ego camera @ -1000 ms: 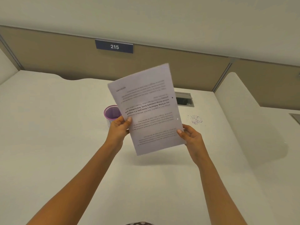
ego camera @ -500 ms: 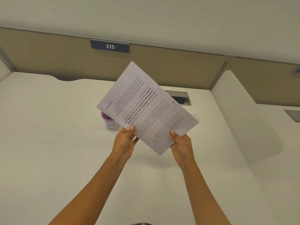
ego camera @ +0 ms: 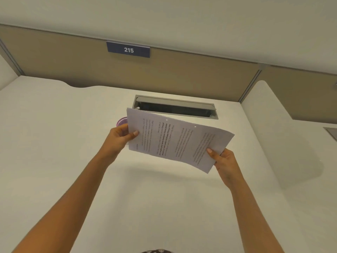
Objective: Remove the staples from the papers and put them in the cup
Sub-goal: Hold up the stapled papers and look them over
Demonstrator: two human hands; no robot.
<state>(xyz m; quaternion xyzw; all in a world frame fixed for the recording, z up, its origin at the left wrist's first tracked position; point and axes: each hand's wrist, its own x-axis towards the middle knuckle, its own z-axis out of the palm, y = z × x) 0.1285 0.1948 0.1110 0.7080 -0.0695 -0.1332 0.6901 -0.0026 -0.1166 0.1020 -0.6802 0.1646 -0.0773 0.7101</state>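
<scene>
Desk [ego camera: 54, 143]: white top, lying under and all around the papers [ego camera: 175, 141]. Left hand [ego camera: 119, 138]: at the left short edge of the papers, thumb on the printed face, fingers curled behind the sheet, pinching that edge. Cup [ego camera: 121, 122]: purple rim only, showing just left of the papers' far left corner and above the left hand. The rest is hidden behind hand and sheet. Number plate [ego camera: 128, 50]: dark blue, reads 215, on the tan partition [ego camera: 54, 57] well beyond the papers. Papers: printed sheets held in the air over the desk, long side across, tilted, text running sideways. Two small pale spots [ego camera: 166, 119] sit near the far edge, too small to tell what they are. Cable slot [ego camera: 175, 109]: grey, lid raised, set in the desk just beyond the papers' far edge. Right hand [ego camera: 226, 161]: at the near right corner of the papers, thumb on top, fingers curled beneath, gripping that corner
</scene>
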